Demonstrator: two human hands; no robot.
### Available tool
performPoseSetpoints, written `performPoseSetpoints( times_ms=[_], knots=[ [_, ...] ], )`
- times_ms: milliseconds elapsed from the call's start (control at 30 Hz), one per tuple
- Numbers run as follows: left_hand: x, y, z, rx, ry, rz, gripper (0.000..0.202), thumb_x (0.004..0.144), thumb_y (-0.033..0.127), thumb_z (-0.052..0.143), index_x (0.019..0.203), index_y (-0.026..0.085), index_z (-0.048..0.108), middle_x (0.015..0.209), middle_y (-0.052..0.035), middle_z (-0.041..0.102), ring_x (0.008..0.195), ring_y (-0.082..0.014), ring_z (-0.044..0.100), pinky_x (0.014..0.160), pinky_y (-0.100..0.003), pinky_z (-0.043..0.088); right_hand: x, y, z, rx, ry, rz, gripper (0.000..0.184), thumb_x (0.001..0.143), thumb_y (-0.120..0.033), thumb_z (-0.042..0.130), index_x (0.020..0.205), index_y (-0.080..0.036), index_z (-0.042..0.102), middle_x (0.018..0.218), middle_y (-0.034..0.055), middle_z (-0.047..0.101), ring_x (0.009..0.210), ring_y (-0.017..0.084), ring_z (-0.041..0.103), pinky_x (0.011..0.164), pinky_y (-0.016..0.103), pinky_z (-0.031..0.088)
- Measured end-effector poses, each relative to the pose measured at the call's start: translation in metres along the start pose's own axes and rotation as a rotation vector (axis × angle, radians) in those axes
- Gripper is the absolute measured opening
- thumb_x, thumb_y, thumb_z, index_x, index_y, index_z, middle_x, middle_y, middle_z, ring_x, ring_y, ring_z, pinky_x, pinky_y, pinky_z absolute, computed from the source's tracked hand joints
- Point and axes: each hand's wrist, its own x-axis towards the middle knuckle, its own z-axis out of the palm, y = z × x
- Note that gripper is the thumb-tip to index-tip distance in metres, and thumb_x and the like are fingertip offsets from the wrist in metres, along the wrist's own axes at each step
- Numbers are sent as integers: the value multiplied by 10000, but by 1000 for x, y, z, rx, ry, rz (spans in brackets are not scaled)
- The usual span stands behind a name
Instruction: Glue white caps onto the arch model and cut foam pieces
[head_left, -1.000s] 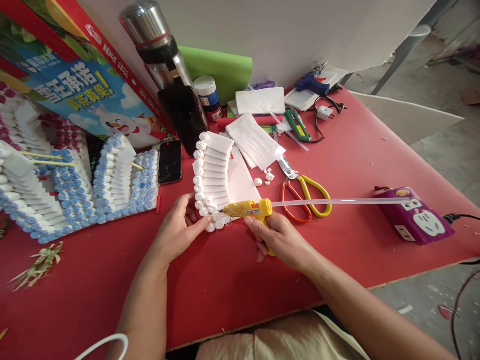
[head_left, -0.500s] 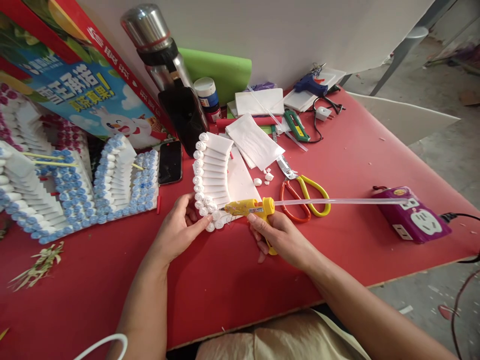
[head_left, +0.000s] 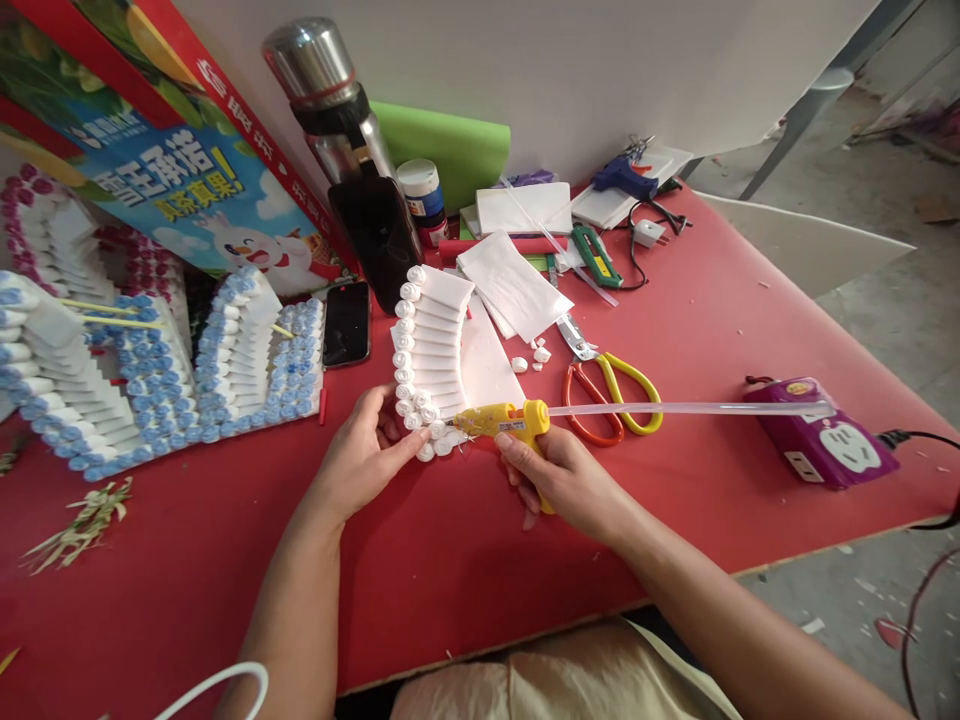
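Note:
My right hand (head_left: 566, 480) is closed round a small yellow glue gun (head_left: 504, 420). A long clear glue stick (head_left: 690, 408) trails from the gun's back to the right. The nozzle touches the near end of a white foam stair piece (head_left: 439, 345) edged with small white paper rolls. My left hand (head_left: 367, 455) pinches that near end, thumb and fingers on the rolls, and steadies it on the red table (head_left: 450, 560).
Orange and yellow scissors (head_left: 611, 385) lie just behind the glue stick, and a purple power strip (head_left: 825, 440) sits at the right edge. A blue and white stair model (head_left: 165, 370), a black phone (head_left: 347, 322), a steel flask (head_left: 337, 100), white foam sheets (head_left: 514, 285) and a blue glue gun (head_left: 622, 175) stand behind.
The hands and the glue gun have hardly moved. The whole view has shifted slightly as the head moved.

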Motion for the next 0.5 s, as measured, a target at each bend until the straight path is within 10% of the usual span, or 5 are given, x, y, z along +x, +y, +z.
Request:
performPoseSetpoints(
  times_ms=[500],
  knots=[
    [-1,-3,2,-3,36,4,601,748,508,720,1248,230,538,912,-26,641,719,-180,590,656,-298,469,-18,-8,-12,194,-147,-48,493,948,-592,490,816,-141,638,485,-29,497,422,140,577,494,268,474]
  ],
)
